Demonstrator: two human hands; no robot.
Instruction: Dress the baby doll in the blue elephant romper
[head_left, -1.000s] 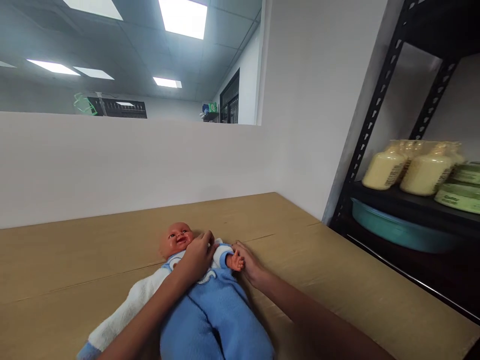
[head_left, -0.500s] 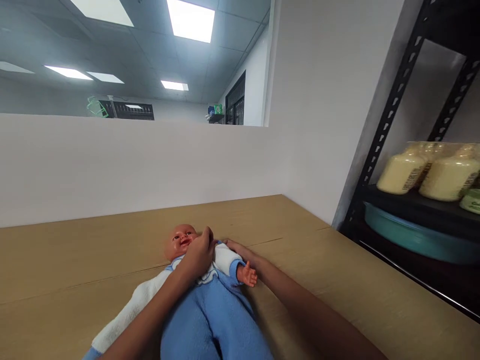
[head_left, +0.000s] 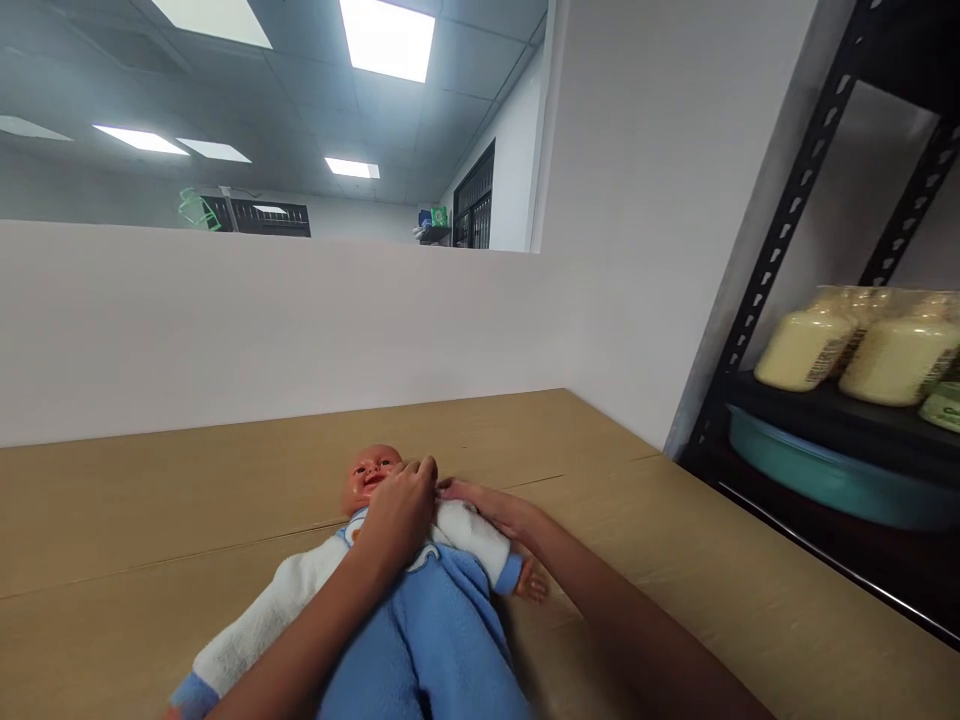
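A baby doll [head_left: 373, 478] lies face up on the wooden table, its head toward the wall. It wears a fuzzy white and blue outfit [head_left: 450, 610] with blue cuffs. Across the doll's chest reaches my left hand [head_left: 405, 505], its fingers curled together on the cloth at the doll's shoulder, by the neck. My right hand [head_left: 495, 507] meets it there, fingers closed on the white shoulder of the outfit. Both fingertips are partly hidden. One doll hand [head_left: 531, 582] pokes out of its cuff below my right wrist.
The wooden table [head_left: 187, 500] runs up to a low white wall [head_left: 300, 330] with an opening above it. At the right stands a black metal shelf [head_left: 780, 220] holding wrapped cream-coloured bottles [head_left: 806, 347] and a teal basin [head_left: 832, 470].
The doll's head has shifted slightly right. Its arm beside my right hand has straightened outward, with more of the sleeve showing. Both my hands stay at the same shoulder.
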